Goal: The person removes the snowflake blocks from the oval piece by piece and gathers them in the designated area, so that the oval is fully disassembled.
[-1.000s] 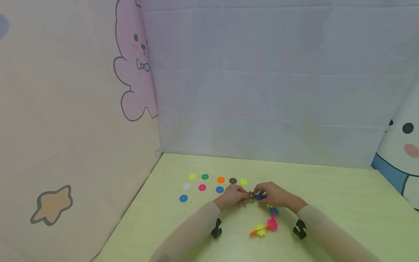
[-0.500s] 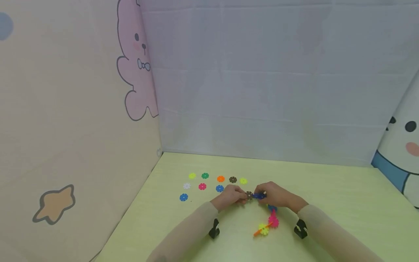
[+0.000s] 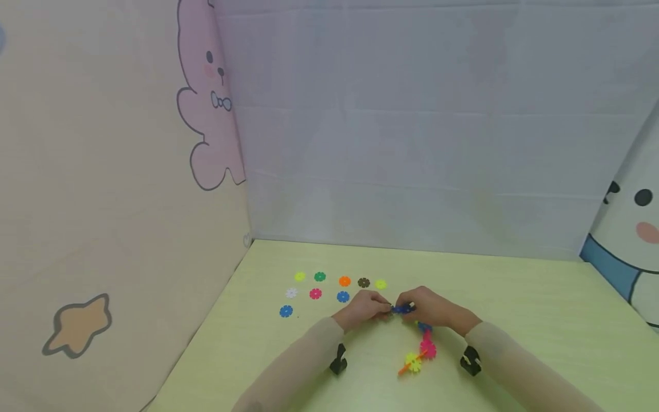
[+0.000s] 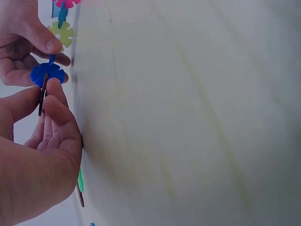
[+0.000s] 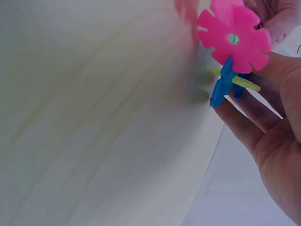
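My left hand (image 3: 362,308) pinches a brown notched plastic disc (image 4: 42,100) between thumb and fingers. Seen edge-on in the left wrist view, that disc meets the dark blue disc (image 4: 49,74), apparently at a slot. My right hand (image 3: 433,309) grips the chain of joined discs near its dark blue end. Below the right hand hangs the rest of the chain: a lighter blue disc (image 5: 223,87), a pink disc (image 5: 239,40), a yellow disc (image 3: 413,362) and an orange disc (image 3: 404,371) seen edge-on. Fingers partly hide the joint in the head view.
Several loose discs lie on the pale table (image 3: 247,355) beyond and left of my hands, among them a green disc (image 3: 320,276), a white disc (image 3: 291,293) and a blue disc (image 3: 286,311). A cloth-covered wall (image 3: 412,143) stands behind.
The brown disc has turned from face-on to nearly edge-on against the dark blue disc. The hands stay close together, and the hanging chain has swung slightly.
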`<state>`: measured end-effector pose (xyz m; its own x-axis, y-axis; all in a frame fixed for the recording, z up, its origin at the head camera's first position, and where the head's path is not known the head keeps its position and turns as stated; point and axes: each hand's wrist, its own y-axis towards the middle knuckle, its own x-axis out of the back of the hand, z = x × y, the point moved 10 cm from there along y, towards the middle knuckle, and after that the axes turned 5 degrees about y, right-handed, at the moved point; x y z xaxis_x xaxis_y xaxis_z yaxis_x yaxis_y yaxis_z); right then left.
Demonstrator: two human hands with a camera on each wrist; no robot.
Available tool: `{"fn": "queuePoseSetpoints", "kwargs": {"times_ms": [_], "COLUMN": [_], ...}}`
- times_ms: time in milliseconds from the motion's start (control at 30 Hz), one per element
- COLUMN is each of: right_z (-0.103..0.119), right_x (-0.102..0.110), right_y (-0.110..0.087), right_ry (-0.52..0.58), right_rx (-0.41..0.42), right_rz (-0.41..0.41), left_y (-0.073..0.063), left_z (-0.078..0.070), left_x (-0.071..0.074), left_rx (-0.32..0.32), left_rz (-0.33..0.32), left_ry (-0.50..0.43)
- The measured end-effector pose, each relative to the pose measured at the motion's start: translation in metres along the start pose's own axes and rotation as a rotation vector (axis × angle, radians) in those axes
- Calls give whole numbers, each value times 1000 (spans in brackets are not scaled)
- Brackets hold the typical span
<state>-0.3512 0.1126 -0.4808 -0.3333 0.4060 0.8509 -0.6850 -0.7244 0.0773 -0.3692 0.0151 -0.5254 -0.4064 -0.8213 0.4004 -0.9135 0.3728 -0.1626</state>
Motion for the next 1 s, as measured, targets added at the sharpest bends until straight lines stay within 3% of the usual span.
{"fn": "queuePoseSetpoints", "kwargs": {"times_ms": [333,700,1000], "right_z": [2,4,0], "right_x": [-2,-3,-4], "right_y": [0,3,4], "right_ry": [-8,-14,-32], "right_rx": [7,21,-3], "right_rz": [4,8,5], "left_y": [-1,0,-2], "left_z": [0,-3,1], "left_x": [-2,2,10], "left_rx": [3,25,14], "left_rz": [22,-25,14], "left_ry": [-50,77,125]}}
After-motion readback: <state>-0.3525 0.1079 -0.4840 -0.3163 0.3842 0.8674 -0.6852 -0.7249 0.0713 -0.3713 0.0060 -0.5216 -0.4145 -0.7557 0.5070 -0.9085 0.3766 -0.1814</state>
